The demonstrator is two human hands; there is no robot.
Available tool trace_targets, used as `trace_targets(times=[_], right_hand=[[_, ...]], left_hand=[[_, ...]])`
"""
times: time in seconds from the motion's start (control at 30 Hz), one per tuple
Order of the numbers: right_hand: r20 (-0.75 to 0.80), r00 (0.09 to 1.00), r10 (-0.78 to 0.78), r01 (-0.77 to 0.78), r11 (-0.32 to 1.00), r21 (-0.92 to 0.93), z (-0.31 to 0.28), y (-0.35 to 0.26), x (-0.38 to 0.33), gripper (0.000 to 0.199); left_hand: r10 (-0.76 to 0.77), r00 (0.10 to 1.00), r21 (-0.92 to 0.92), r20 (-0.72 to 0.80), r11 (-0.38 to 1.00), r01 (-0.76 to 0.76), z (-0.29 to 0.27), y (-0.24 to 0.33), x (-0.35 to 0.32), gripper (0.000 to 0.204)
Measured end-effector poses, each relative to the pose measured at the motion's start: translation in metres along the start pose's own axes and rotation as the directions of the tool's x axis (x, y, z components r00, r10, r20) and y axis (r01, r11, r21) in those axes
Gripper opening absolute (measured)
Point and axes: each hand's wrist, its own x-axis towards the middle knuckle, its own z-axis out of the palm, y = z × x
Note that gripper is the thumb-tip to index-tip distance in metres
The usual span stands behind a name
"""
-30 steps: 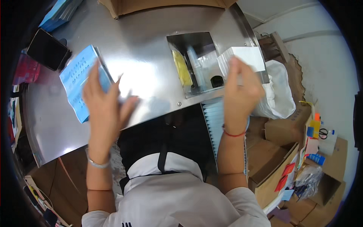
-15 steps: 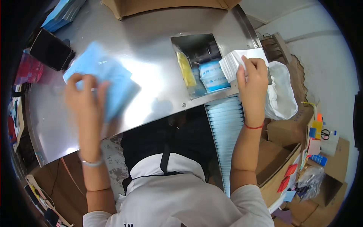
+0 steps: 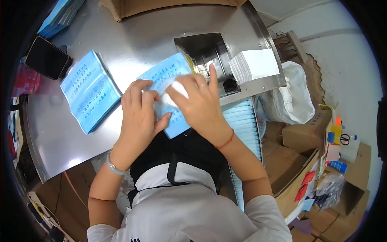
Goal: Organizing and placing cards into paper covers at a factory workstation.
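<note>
A light blue printed plastic packet [image 3: 163,70] lies slanted in front of me at the table's front edge, its lower end reaching past it. My left hand [image 3: 141,111] has its fingers curled at the packet's left side and grips it. Over the packet, my right hand [image 3: 203,103] pinches a white paper-like piece [image 3: 177,90], slightly smeared by motion; its index finger points away. To the left lies a stack of the same blue packets [image 3: 90,92]. On the right, a stack of folded white pieces [image 3: 256,66] rests at the table's edge.
The steel table [image 3: 133,36] has a rectangular opening [image 3: 207,48] with a yellow edge beside it. A phone-like black screen [image 3: 47,57] stands left, a cardboard box [image 3: 169,7] at the back. A white-lined bin [image 3: 298,97], a row of pale blue packets [image 3: 242,121] and cartons [image 3: 294,161] are right.
My left hand has set the blue stack down and moved right to a single packet. My right hand has left the white stack with one piece. Packs seen in the opening no longer show.
</note>
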Motion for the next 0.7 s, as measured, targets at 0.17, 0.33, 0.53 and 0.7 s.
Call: trace_targets(times=[0.17, 0.33, 0.53, 0.7], right_hand=[[0.011, 0.995, 0.104, -0.102, 0.937, 0.335, -0.005, 0.025, 0.003, 0.030], [-0.357, 0.869, 0.342, -0.436, 0.871, -0.225, -0.037, 0.072, -0.009, 0.022], [-0.197, 0.888, 0.416, -0.453, 0.864, -0.218, -0.047, 0.081, -0.008, 0.021], [-0.081, 0.896, 0.436, -0.440, 0.897, -0.045, -0.076, 0.098, -0.015, 0.023]], left_hand=[[0.084, 0.995, 0.112, 0.051, 0.990, -0.090, 0.002, 0.022, 0.002, 0.050], [0.193, 0.975, 0.049, 0.107, 0.979, -0.199, 0.002, 0.008, 0.010, 0.051], [0.180, 0.967, 0.397, 0.180, 0.886, -0.239, 0.014, 0.010, 0.047, 0.053], [0.065, 0.980, 0.365, 0.188, 0.922, -0.131, -0.020, 0.008, 0.044, 0.053]])
